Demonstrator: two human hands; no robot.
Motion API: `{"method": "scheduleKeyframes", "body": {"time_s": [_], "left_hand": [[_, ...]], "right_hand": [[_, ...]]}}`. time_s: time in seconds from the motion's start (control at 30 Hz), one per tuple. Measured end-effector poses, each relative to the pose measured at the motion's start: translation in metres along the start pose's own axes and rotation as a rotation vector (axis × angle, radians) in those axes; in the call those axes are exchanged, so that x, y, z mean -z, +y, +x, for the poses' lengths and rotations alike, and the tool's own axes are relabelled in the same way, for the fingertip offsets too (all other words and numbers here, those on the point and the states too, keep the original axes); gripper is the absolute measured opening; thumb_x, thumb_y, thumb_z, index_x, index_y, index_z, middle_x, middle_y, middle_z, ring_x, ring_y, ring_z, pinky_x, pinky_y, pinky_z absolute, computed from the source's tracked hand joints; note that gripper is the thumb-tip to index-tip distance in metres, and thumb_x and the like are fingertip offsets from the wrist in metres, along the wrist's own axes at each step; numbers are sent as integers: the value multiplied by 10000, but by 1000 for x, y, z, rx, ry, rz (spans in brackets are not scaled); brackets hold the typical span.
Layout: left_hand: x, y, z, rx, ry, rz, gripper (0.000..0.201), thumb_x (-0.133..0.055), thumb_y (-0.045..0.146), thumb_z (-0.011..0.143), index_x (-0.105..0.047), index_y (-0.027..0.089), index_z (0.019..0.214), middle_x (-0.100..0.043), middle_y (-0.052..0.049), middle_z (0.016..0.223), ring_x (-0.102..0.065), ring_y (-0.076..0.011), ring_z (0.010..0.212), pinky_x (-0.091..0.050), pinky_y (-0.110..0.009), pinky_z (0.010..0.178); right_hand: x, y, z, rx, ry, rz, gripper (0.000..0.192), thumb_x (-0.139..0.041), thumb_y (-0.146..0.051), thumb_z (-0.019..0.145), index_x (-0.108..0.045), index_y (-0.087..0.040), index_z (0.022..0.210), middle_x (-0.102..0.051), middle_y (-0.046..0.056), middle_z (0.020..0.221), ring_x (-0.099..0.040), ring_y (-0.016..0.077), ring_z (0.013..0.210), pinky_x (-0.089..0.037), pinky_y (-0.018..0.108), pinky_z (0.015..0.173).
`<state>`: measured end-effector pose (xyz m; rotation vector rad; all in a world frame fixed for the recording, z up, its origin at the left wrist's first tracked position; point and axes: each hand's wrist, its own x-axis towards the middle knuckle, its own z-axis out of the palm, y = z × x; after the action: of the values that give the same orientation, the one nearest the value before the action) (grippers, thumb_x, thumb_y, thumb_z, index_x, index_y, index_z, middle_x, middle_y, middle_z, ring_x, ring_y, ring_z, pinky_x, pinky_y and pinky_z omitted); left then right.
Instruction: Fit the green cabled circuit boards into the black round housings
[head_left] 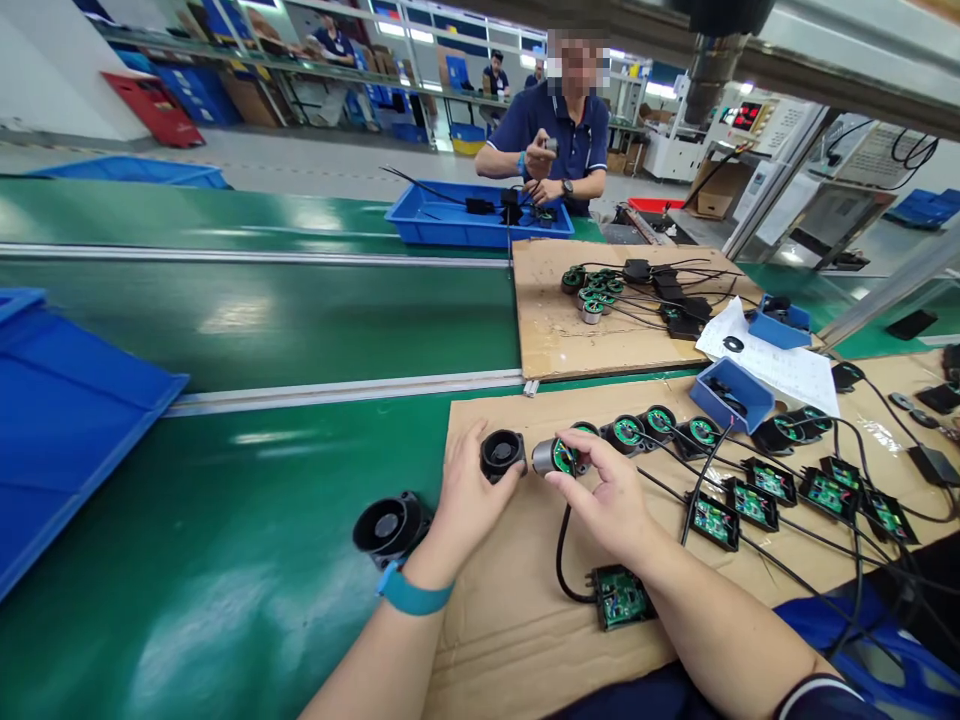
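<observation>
My left hand (476, 480) is closed around a black round fan housing (501, 453), its open face turned toward me. Just to the right, my right hand (609, 490) pinches a silver motor (551, 457) with a green circuit board on its end. The two parts are close together but apart. From the motor a black cable (562, 555) curves down to a black box with an exposed green circuit board (621, 597), lying below my right hand. Another black fan housing (388, 525) rests on the green bench, left of my left wrist.
Several wired motors in housings (628, 432) and open circuit-board boxes (712, 518) lie on cardboard (517, 640) to the right. A small blue bin (731, 395) stands behind them. A large blue crate (75, 400) is at left. Across the bench a co-worker (562, 130) handles parts over a blue tray (450, 232).
</observation>
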<state>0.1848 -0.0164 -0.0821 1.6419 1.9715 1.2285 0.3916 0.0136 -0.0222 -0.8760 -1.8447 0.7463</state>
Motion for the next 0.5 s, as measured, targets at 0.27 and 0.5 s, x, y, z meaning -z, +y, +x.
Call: {"method": "scheduleKeyframes", "body": {"time_s": [0.27, 0.5], "left_hand": [[-2, 12, -5, -105, 76, -135, 486, -753, 319, 854, -519, 223, 1268, -647, -113, 1360, -572, -278, 1348, -475, -493, 1133], [2, 23, -14, -293, 97, 20, 538, -736, 186, 857, -542, 212, 1358, -653, -107, 1289, -606, -265, 1239, -519, -458, 1086]], "right_hand": [[-1, -4, -2, 107, 3, -13, 398, -756, -194, 898, -666, -221, 1285, -703, 96, 1273, -663, 203, 1213, -541, 360, 1089], [-2, -13, -8, 110, 16, -15, 461, -761, -179, 894, -640, -211, 1337, -702, 104, 1282, -679, 201, 1186, -559, 337, 1067]]}}
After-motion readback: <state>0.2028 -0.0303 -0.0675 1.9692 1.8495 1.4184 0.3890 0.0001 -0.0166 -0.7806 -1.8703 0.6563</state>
